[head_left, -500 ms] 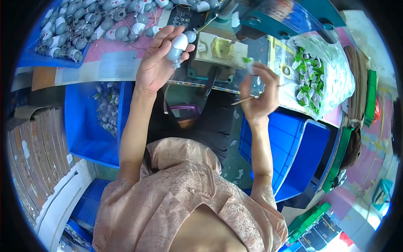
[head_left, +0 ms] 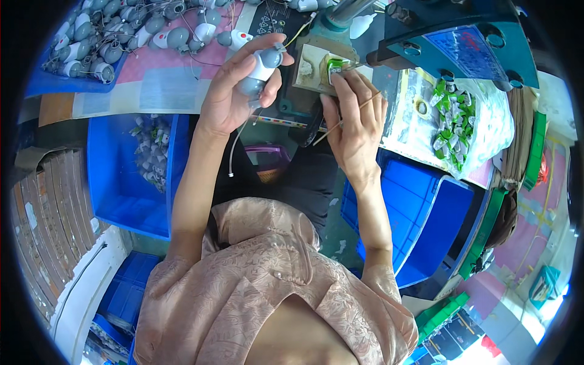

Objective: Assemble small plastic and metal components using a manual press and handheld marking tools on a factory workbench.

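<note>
Near the work table's edge, my left hand [head_left: 226,91] is closed round a grey-and-white, bulb-shaped housing [head_left: 263,66]. A thin cable [head_left: 234,146] with a small white plug hangs down from it. My right hand [head_left: 356,125] reaches onto a pale fixture block [head_left: 307,72], its fingertips pinching a small green-and-white part [head_left: 334,66] at the block. A thin tan stick [head_left: 328,131] also runs through the right hand, under the fingers. Above and to the right of the block stands the teal head of a press machine [head_left: 420,52].
Many grey-and-white housings with cables [head_left: 112,52] lie at the back left, partly in a blue tray. A clear plastic bag [head_left: 490,121] at the right holds green-and-white parts [head_left: 450,125]. Blue bins [head_left: 106,194] stand below the table on both sides.
My right hand has moved left, bringing the small green-and-white part down to the fixture block. My left hand has tilted the housing, swinging its cable.
</note>
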Demonstrator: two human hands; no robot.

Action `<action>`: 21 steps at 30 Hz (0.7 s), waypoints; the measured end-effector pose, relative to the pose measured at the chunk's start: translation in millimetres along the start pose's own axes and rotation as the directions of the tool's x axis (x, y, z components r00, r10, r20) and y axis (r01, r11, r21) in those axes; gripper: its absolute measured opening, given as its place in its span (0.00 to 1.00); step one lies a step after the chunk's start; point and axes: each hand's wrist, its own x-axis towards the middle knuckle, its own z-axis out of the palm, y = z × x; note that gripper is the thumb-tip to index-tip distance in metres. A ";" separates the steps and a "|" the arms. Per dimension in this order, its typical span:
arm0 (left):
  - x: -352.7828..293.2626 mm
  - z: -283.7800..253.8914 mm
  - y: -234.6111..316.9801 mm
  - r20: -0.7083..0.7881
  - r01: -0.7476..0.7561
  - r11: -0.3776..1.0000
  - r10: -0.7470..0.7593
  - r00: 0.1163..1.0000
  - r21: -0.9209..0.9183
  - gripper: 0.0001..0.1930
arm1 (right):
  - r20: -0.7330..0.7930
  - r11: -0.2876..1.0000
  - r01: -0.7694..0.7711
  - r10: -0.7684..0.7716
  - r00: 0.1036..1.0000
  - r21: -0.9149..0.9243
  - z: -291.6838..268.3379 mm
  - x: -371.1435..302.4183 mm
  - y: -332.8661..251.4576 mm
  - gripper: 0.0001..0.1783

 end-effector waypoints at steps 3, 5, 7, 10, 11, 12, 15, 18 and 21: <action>0.4 1.4 -2.0 0.002 0.020 0.996 -0.020 1.000 -0.084 0.27 | -0.053 0.951 -0.093 0.113 0.992 0.297 -10.2 -11.8 7.3 0.21; 1.7 3.2 -2.7 0.009 0.036 0.990 -0.035 0.999 -0.134 0.27 | -0.124 0.846 -0.223 0.319 0.940 0.484 -9.7 -30.4 16.3 0.27; 0.3 0.5 -4.7 0.029 0.008 0.991 -0.004 1.000 -0.130 0.27 | -0.132 0.784 -0.364 0.486 0.864 0.503 -24.3 -29.1 17.3 0.41; -2.7 1.3 -4.8 -0.010 -0.028 0.997 0.028 1.000 -0.066 0.26 | -0.307 0.702 -0.486 0.685 0.661 0.521 -37.5 -30.5 49.8 0.42; -2.8 1.1 -4.6 0.001 -0.023 0.998 0.023 1.000 -0.055 0.25 | -0.294 0.709 -0.520 0.685 0.666 0.476 -48.7 -31.1 61.3 0.35; -3.9 1.0 -2.2 0.005 -0.023 0.999 0.023 1.000 -0.035 0.24 | -0.275 0.712 -0.549 0.687 0.673 0.438 -58.4 -30.1 72.7 0.28; -1.5 -0.4 -3.4 0.009 -0.014 0.997 0.015 1.000 -0.072 0.20 | -0.139 0.584 -0.570 0.759 0.636 0.578 -71.5 -39.4 108.1 0.15; 0.8 -0.8 -4.7 0.029 -0.006 0.997 0.009 1.000 -0.080 0.17 | -0.088 0.568 -0.646 0.781 0.618 0.511 -78.5 -48.5 130.0 0.15; 0.6 -3.1 -4.7 0.078 0.011 0.999 -0.008 0.997 -0.042 0.14 | -0.111 0.581 -0.676 0.789 0.604 0.454 -73.2 -49.8 143.2 0.17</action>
